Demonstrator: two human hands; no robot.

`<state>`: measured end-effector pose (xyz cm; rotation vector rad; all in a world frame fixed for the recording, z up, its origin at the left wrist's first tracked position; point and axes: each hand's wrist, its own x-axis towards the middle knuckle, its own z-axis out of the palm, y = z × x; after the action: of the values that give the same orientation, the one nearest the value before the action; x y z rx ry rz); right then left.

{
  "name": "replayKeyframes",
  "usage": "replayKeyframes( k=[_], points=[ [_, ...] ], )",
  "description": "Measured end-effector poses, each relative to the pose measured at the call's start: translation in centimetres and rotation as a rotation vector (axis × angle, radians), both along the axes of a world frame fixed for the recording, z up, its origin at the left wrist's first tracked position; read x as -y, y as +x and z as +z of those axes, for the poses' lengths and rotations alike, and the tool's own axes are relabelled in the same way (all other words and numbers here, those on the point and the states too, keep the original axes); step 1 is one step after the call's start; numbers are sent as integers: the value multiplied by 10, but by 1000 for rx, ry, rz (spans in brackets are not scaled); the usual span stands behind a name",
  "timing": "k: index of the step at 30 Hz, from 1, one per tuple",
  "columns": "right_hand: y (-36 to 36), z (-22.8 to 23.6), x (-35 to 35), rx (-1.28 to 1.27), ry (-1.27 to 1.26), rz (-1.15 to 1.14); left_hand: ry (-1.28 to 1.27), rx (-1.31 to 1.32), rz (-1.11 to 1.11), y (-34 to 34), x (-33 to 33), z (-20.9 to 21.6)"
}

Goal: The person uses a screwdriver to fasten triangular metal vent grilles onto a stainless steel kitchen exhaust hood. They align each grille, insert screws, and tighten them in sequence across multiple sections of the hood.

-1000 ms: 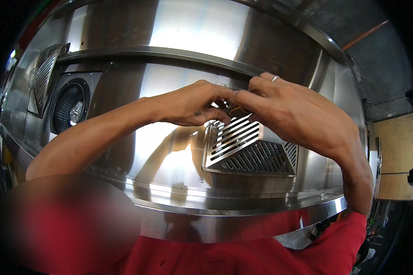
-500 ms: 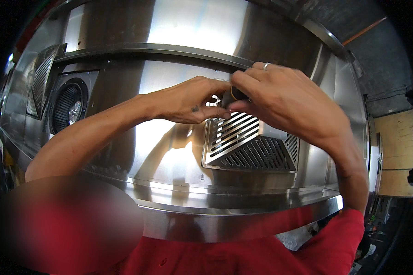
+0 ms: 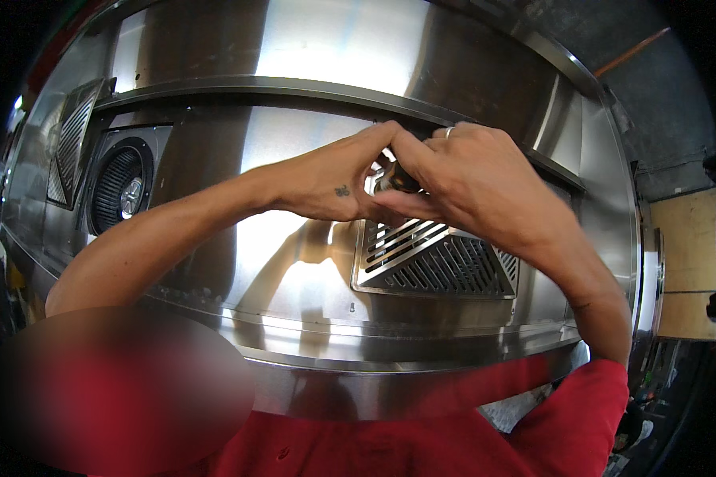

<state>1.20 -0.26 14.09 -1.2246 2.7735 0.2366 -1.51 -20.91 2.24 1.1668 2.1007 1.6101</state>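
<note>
My right hand (image 3: 485, 179) is wrapped round a dark, rounded tool handle (image 3: 399, 178) above a slotted metal vent cover (image 3: 439, 262). Most of the tool is hidden by the fingers, so its kind does not show. Close against it, on the left, is my left hand (image 3: 338, 179). Its thumb and fingers are curled together near the tool's end, and whatever is between them is hidden. The cover is pyramid-shaped, with louvred sides, and lies against a shiny stainless steel panel (image 3: 203, 238). My hands block its upper part from sight.
On the left, a round black fan (image 3: 121, 184) sits in a square opening, with another slotted cover (image 3: 71, 143) tilted beside it. A raised steel rail (image 3: 254, 86) crosses behind my hands. The panel's bent front lip (image 3: 310, 389) runs close to my body.
My right hand has shifted slightly down and left, turning round the tool. My left hand's fingers have come closer to it, and less of the tool shows.
</note>
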Motion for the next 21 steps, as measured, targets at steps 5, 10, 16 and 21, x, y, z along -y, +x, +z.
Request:
replayKeyframes(
  k=[5,10,16,21],
  points=[
    [-6,8,-4,39,-76,19,-226,110,65,-3,2,11],
    [-2,9,-19,72,-234,192,-103,124,-64,-3,-2,8],
    [-7,-22,-1,-283,-114,-18,-40,97,44,4,-5,8],
    [-8,-7,-16,-125,-339,248,-158,143,-69,-8,4,15]
  ],
)
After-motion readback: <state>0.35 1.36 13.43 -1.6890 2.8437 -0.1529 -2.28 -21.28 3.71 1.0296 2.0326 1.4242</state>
